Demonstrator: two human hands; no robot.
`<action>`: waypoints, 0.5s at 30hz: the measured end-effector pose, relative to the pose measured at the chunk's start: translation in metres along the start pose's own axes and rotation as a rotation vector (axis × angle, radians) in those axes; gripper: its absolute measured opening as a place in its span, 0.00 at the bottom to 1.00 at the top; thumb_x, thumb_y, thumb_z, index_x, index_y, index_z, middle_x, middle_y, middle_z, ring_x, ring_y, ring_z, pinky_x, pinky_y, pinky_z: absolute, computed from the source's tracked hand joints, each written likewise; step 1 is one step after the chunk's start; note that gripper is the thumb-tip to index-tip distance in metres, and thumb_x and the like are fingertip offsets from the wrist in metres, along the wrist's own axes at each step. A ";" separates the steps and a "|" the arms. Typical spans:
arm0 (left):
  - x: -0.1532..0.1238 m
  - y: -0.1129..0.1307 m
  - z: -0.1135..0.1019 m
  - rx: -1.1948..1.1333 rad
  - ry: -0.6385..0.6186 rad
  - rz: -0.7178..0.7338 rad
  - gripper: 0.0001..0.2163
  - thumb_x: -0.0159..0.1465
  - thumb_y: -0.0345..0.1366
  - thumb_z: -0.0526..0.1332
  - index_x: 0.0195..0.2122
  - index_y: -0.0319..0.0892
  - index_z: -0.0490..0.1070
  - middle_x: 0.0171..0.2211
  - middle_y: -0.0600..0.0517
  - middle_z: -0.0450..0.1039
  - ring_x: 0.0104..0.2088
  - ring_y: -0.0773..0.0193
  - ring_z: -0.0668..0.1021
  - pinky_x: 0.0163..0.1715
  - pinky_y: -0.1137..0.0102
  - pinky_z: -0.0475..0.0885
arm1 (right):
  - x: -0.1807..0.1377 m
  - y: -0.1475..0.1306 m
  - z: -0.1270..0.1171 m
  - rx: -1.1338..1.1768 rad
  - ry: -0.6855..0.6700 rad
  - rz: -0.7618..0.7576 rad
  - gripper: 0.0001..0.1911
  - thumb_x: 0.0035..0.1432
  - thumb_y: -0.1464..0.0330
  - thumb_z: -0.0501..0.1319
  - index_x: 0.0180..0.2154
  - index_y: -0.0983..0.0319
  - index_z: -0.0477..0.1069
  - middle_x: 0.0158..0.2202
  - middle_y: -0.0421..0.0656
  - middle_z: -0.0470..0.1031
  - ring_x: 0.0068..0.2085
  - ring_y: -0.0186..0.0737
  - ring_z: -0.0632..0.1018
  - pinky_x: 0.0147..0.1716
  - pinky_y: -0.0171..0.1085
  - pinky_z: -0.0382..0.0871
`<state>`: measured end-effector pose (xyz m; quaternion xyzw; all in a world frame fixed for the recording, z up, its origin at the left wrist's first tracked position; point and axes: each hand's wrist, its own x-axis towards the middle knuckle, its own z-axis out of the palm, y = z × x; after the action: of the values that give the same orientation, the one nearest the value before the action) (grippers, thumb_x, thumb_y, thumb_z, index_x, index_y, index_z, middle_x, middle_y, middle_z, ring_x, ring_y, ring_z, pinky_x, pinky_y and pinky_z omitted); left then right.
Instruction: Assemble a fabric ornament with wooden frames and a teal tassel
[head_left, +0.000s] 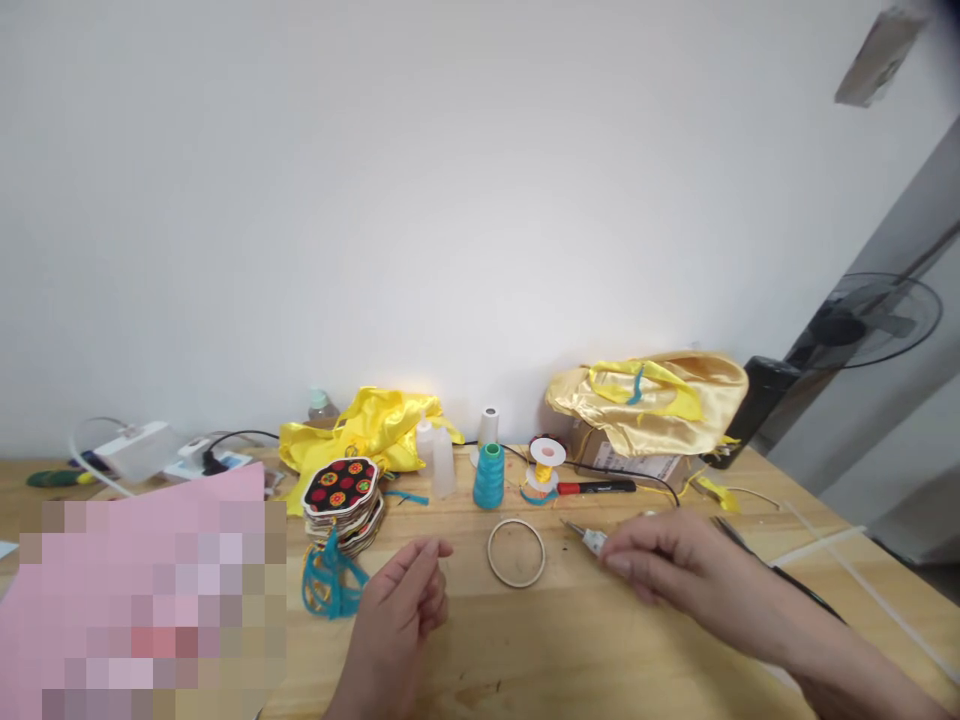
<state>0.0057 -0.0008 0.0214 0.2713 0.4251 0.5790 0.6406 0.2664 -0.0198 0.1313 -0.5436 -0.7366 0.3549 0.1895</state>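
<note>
The right hand point(664, 560) pinched a pointed tool point(594, 541); whether the curled left hand point(409, 590) held anything was unclear. Between them a ring point(517, 586) lay on the surface point(570, 650), translucent bottles point(444, 468) standing beyond, contents indiscernible

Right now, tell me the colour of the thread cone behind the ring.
The thread cone is teal; the head view shows it.

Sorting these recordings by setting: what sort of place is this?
Probably a craft or sewing workspace: the wooden table holds a teal thread cone, bright yellow fabric and a stack of patterned pieces.
</note>
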 end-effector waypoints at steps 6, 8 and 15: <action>-0.009 0.006 0.007 0.149 -0.036 -0.012 0.16 0.51 0.46 0.67 0.28 0.37 0.72 0.14 0.63 0.51 0.15 0.77 0.54 0.16 0.77 0.47 | 0.017 -0.028 0.003 -0.028 0.427 -0.146 0.15 0.60 0.65 0.52 0.45 0.59 0.73 0.37 0.45 0.76 0.35 0.38 0.74 0.33 0.35 0.67; -0.015 0.010 0.012 0.248 -0.080 -0.018 0.16 0.52 0.46 0.66 0.29 0.36 0.73 0.15 0.62 0.53 0.16 0.76 0.55 0.17 0.76 0.47 | 0.028 -0.038 0.021 -0.074 0.228 -0.257 0.20 0.60 0.70 0.52 0.54 0.56 0.67 0.47 0.45 0.74 0.42 0.38 0.74 0.40 0.36 0.67; -0.025 0.022 0.015 0.223 -0.160 -0.007 0.13 0.55 0.43 0.64 0.30 0.37 0.74 0.14 0.60 0.57 0.16 0.74 0.59 0.18 0.75 0.55 | 0.077 -0.049 0.058 -0.173 -0.324 -0.432 0.21 0.54 0.78 0.55 0.49 0.61 0.71 0.37 0.42 0.78 0.35 0.33 0.75 0.34 0.30 0.65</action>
<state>0.0075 -0.0189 0.0530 0.3847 0.4353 0.5026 0.6402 0.1695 0.0259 0.1201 -0.3243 -0.8837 0.3244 0.0932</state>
